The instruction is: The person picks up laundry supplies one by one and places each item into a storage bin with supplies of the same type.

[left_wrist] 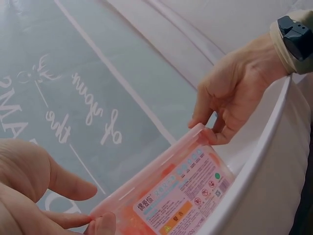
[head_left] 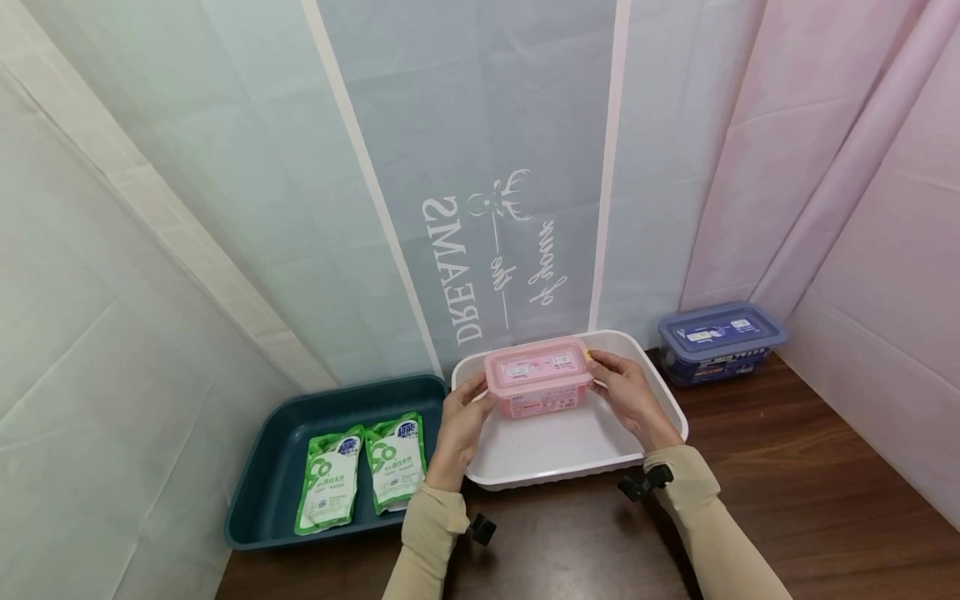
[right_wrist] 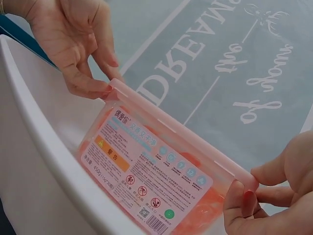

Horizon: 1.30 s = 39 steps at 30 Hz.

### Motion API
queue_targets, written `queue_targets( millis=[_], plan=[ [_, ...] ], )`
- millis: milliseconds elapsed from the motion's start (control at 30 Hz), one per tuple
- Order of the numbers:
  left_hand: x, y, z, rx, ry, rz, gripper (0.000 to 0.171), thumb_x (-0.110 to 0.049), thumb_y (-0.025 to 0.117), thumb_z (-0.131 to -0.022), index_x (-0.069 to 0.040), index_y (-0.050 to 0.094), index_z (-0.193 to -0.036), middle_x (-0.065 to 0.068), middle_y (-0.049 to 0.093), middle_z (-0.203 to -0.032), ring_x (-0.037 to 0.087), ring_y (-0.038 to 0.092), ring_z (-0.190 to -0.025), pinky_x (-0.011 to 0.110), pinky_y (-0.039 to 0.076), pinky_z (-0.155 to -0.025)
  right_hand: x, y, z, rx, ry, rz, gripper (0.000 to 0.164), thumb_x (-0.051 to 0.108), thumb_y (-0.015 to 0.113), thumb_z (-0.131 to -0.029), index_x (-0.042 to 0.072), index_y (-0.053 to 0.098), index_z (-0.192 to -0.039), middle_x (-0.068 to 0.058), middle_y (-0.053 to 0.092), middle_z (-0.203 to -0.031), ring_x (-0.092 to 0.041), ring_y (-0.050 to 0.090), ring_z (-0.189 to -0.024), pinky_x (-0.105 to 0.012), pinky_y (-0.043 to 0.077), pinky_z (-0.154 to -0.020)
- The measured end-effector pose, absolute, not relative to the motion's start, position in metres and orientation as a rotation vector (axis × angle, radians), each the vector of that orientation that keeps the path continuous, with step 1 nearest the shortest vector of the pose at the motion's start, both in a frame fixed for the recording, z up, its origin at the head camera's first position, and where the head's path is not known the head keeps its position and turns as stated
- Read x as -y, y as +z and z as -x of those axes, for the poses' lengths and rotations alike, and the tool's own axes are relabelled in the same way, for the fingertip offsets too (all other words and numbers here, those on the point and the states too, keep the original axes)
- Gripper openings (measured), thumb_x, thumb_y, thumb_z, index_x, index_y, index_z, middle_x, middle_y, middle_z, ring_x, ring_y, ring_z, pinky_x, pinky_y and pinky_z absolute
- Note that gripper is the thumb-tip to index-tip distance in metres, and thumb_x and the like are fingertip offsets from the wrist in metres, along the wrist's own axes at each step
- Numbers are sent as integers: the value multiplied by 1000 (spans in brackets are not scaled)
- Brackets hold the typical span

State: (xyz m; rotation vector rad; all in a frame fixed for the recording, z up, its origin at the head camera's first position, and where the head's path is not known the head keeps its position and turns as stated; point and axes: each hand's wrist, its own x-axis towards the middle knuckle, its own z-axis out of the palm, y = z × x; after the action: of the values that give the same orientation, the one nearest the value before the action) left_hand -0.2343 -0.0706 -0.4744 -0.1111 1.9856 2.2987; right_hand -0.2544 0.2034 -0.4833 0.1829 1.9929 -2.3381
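A pink lidded plastic box (head_left: 538, 377) with a printed label is held between both hands at the back of a white tray (head_left: 525, 454). My left hand (head_left: 461, 421) grips the box's left end at the lid's rim. At the opposite end, my right hand (head_left: 628, 392) pinches the lid's corner, with fingers below the rim in the right wrist view. Orange-pink contents show through the box (right_wrist: 151, 171) walls. The tray's near wall hides its lower edge in both wrist views, so I cannot tell whether it touches the tray floor.
Left of the white tray stands a dark teal tray (head_left: 258, 492) with two green-and-white pouches (head_left: 330, 479) lying in it. A blue lidded box (head_left: 720, 342) sits on the brown table (head_left: 817, 467) at the right. A printed curtain (head_left: 480, 125) hangs close behind the trays.
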Motion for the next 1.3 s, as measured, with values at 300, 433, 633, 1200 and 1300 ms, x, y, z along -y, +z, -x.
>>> queue_targets(
  millis=[300,433,633,1200,1300],
  plan=[
    [71,-462,221,-2256,2125,59,56,-7,67,-100,1,52,-154,25,51,-152,40,56,-133,50,50,-111,-209,-469,246,-2288,-2153,-134,50,12,53,-112,-14,43,-154,-31,47,-154,-1,58,-108,-19,56,-94],
    [75,-456,210,-2448,2002,21,50,-14,71,-101,-3,59,-148,22,55,-151,44,49,-135,57,46,-111,-219,-458,235,-2452,-2046,-89,51,15,56,-111,-12,45,-153,-31,50,-154,-3,57,-111,-23,57,-98],
    [81,-455,194,-2602,1900,-86,36,-13,72,-100,-7,69,-135,19,59,-146,42,53,-131,59,45,-109,-261,-446,228,-2712,-1960,-22,49,22,58,-111,-8,53,-149,-28,59,-144,11,56,-101,-12,53,-86],
    [80,-465,151,-2563,1712,-486,22,-17,73,-101,-6,72,-121,12,71,-126,38,69,-117,56,57,-103,-395,-482,254,-3375,-769,-69,60,41,43,-111,-6,60,-144,-42,41,-156,-65,27,-149,-82,13,-117],
    [75,-466,148,-2567,1695,-498,20,-17,72,-102,-8,73,-119,10,72,-123,32,71,-113,52,59,-101,-398,-483,255,-3379,-717,-94,57,39,42,-110,-2,64,-142,-40,44,-156,-63,31,-147,-79,13,-119]
  ],
)
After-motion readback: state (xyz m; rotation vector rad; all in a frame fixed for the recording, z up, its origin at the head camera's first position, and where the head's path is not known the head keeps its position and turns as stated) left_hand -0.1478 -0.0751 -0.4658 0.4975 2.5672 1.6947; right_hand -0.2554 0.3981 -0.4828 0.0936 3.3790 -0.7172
